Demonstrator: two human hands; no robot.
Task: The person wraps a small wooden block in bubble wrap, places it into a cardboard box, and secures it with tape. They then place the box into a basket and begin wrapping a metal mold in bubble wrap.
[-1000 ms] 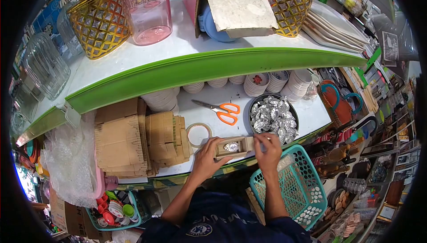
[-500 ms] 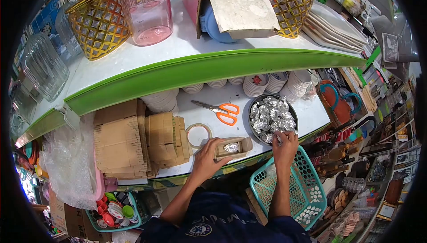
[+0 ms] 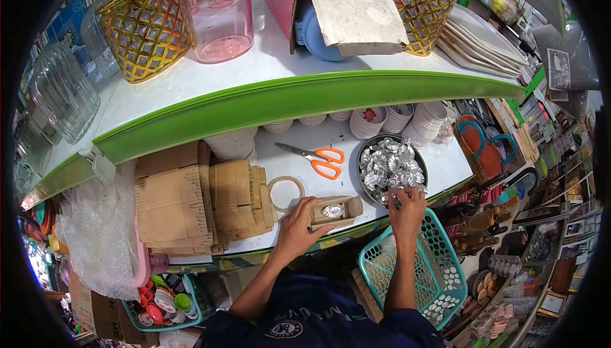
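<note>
My left hand (image 3: 298, 227) grips the left end of a small open cardboard box (image 3: 347, 220), thumb along the near side and fingers at the far side. Inside the box lies a shiny fluted metal mould (image 3: 333, 210). A dark round pan (image 3: 365, 189) to the right is heaped with similar silvery fluted moulds (image 3: 389, 164). At the pan's near edge, my right hand (image 3: 407, 211) has its fingers curled and pinched together over the moulds; what is between them is hidden. Orange-handled scissors (image 3: 318, 157) and a roll of tape (image 3: 272, 194) lie beyond the box.
Flattened cardboard pieces (image 3: 172, 211) are stacked at the left. Stacked white bowls (image 3: 429, 122) line the back, under a green-edged shelf (image 3: 305, 96) carrying baskets and glassware. A teal plastic basket (image 3: 455, 255) stands below my right forearm, and bubble wrap (image 3: 95, 233) hangs at far left.
My right hand's fingers have curled in more at the pan's near edge. My left hand stays on the box. The whole view has shifted slightly.
</note>
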